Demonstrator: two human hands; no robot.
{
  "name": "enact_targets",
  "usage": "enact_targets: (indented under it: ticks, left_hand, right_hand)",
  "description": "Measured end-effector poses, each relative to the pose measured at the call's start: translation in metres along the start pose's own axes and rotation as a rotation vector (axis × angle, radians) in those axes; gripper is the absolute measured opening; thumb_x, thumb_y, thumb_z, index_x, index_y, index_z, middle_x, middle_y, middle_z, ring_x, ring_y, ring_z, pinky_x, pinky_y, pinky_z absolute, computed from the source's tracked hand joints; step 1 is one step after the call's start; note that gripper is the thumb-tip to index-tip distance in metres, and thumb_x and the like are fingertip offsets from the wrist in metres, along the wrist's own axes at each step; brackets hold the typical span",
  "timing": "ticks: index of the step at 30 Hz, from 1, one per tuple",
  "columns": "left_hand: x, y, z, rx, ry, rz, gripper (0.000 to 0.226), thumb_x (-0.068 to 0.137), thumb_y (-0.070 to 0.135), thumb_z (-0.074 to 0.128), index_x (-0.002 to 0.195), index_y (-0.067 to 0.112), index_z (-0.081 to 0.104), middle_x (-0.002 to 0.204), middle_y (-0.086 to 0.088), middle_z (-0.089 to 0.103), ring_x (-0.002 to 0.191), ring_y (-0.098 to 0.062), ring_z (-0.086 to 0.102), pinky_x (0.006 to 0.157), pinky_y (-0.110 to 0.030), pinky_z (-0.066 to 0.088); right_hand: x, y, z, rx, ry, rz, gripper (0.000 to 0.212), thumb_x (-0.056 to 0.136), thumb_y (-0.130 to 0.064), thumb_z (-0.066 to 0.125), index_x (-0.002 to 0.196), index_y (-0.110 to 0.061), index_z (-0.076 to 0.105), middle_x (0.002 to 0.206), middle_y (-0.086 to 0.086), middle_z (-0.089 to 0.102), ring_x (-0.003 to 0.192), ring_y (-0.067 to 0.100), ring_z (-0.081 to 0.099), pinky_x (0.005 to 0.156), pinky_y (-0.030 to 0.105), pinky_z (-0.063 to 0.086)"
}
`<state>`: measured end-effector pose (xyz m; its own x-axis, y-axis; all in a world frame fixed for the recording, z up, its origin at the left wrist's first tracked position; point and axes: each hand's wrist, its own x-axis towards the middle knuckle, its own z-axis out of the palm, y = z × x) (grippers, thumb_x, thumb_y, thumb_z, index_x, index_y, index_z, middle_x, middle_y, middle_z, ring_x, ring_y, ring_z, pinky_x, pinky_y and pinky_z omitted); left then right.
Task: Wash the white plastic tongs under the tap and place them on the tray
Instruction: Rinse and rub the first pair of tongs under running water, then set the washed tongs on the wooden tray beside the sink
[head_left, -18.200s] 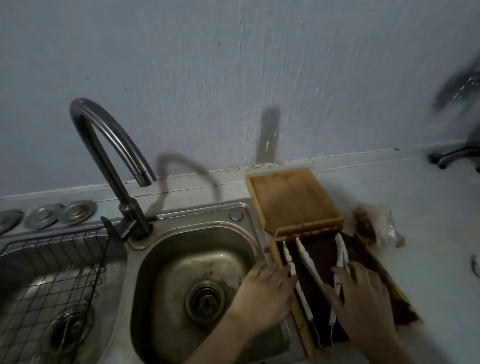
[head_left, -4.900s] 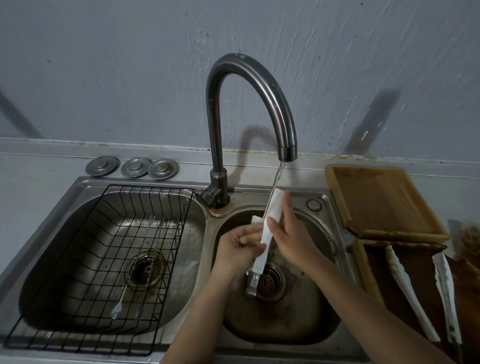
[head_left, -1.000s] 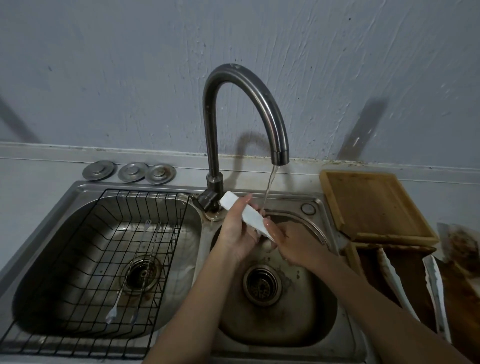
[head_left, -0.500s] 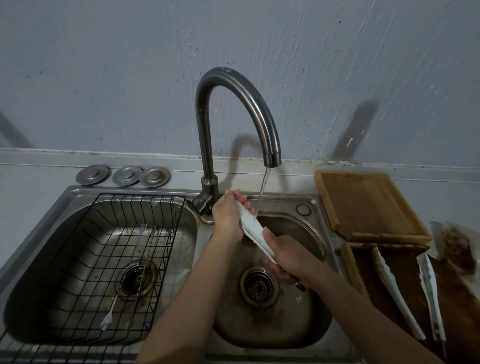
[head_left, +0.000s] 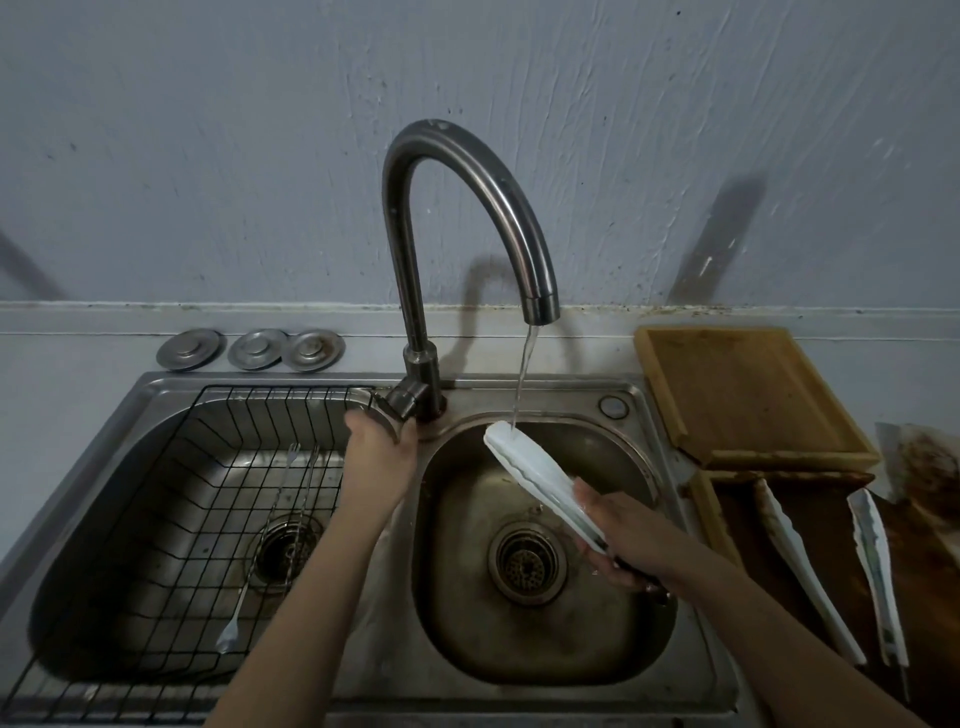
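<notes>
The double sink fills the view, a wire rack in its left basin. Water from the tap runs onto the tip of the white tongs, held over the right basin. The right hand has its fingers clamped on the tongs; the left hand grips the tap lever.

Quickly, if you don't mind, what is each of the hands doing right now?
Left hand: closed on the tap lever.
Right hand: closed, holding the tongs under the water stream.
</notes>
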<state>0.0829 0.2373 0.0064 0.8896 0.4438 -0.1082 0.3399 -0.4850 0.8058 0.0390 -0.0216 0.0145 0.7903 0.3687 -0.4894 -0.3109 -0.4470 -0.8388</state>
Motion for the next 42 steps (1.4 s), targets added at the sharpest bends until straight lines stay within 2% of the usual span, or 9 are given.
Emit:
enact_targets:
  ticks: [8, 15, 17, 21, 26, 29, 33, 38, 42]
  left_hand:
    - [0.018, 0.024, 0.006, 0.387, 0.174, 0.056, 0.038, 0.091, 0.004, 0.044, 0.125, -0.006, 0.028, 0.097, -0.023, 0.068, 0.088, -0.039, 0.067, 0.064, -0.040, 0.047]
    - [0.030, 0.028, 0.013, 0.698, 0.197, 0.091, 0.043, 0.090, 0.002, 0.043, 0.129, -0.005, 0.027, 0.088, -0.016, 0.070, 0.076, -0.031, 0.069, 0.048, -0.031, 0.037]
    - [0.032, 0.032, 0.013, 0.765, 0.171, 0.113, 0.045, 0.089, 0.003, 0.044, 0.130, -0.005, 0.026, 0.091, -0.015, 0.070, 0.078, -0.031, 0.069, 0.049, -0.031, 0.037]
    - [0.038, 0.044, 0.014, 0.811, 0.130, 0.108, 0.048, 0.089, 0.003, 0.046, 0.131, -0.003, 0.025, 0.094, -0.014, 0.069, 0.080, -0.029, 0.067, 0.047, -0.031, 0.033]
    - [0.039, 0.044, 0.015, 0.772, 0.155, 0.103, 0.043, 0.089, 0.004, 0.046, 0.127, -0.001, 0.028, 0.089, -0.013, 0.068, 0.064, -0.026, 0.058, 0.041, -0.029, 0.026]
    - [0.037, 0.043, 0.013, 0.787, 0.171, 0.112, 0.046, 0.089, 0.007, 0.048, 0.129, -0.002, 0.027, 0.086, -0.013, 0.068, 0.052, -0.021, 0.046, 0.037, -0.027, 0.021]
    - [0.027, 0.046, 0.008, 0.742, 0.112, 0.073, 0.049, 0.090, 0.010, 0.050, 0.130, -0.002, 0.025, 0.092, -0.017, 0.068, 0.066, -0.027, 0.057, 0.047, -0.032, 0.036]
    - [-0.004, 0.073, 0.026, 0.018, -0.075, -0.096, 0.084, 0.088, 0.005, 0.051, 0.143, 0.008, -0.012, 0.139, -0.030, 0.032, 0.115, -0.038, 0.049, 0.097, -0.044, 0.045]
    - [-0.040, 0.103, 0.071, 0.208, -0.405, 0.299, 0.068, 0.089, 0.013, 0.046, 0.144, 0.009, 0.006, 0.138, -0.021, 0.039, 0.113, -0.030, 0.052, 0.098, -0.036, 0.042]
  right_hand:
    - [0.007, -0.001, 0.007, 0.103, 0.011, -0.030, 0.066, 0.088, -0.061, 0.024, 0.072, -0.009, 0.062, 0.045, 0.001, 0.058, 0.032, 0.010, 0.045, 0.031, 0.017, 0.033]
    - [0.015, -0.001, 0.009, -0.206, 0.448, -0.242, 0.059, 0.081, -0.066, 0.019, 0.060, -0.022, 0.054, 0.046, -0.002, 0.056, 0.035, 0.000, 0.051, 0.041, 0.020, 0.042]
    - [0.021, 0.011, 0.012, -0.309, 0.539, -0.282, 0.052, 0.085, -0.062, 0.025, 0.075, -0.022, 0.056, 0.058, -0.004, 0.058, 0.045, 0.001, 0.055, 0.043, 0.023, 0.044]
    - [0.029, 0.043, 0.018, -0.877, 0.269, 0.105, 0.048, 0.088, -0.055, 0.043, 0.097, -0.011, 0.061, 0.062, -0.007, 0.051, 0.058, 0.013, 0.054, 0.049, 0.027, 0.037]
    - [0.030, 0.049, 0.024, -0.855, 0.517, -0.038, 0.066, 0.082, -0.064, 0.044, 0.129, -0.018, 0.039, 0.107, 0.002, 0.060, 0.083, 0.016, 0.060, 0.060, 0.026, 0.039]
    - [0.030, 0.049, 0.018, -0.763, 0.398, -0.012, 0.074, 0.081, -0.056, 0.055, 0.138, -0.016, 0.029, 0.118, 0.002, 0.055, 0.089, 0.013, 0.058, 0.063, 0.020, 0.038]
    - [0.023, 0.058, 0.016, -0.822, 0.105, 0.165, 0.056, 0.079, -0.050, 0.063, 0.120, -0.013, 0.051, 0.098, -0.002, 0.061, 0.071, 0.007, 0.053, 0.051, 0.019, 0.032]
    - [0.023, 0.035, -0.001, -0.575, 0.392, 0.043, 0.066, 0.078, -0.057, 0.056, 0.125, -0.013, 0.044, 0.112, 0.007, 0.059, 0.089, 0.018, 0.061, 0.071, 0.031, 0.052]
    - [0.017, 0.015, -0.042, -0.453, 0.574, -0.027, 0.080, 0.081, -0.057, 0.053, 0.139, -0.011, 0.025, 0.138, 0.014, 0.044, 0.119, 0.029, 0.049, 0.098, 0.048, 0.044]
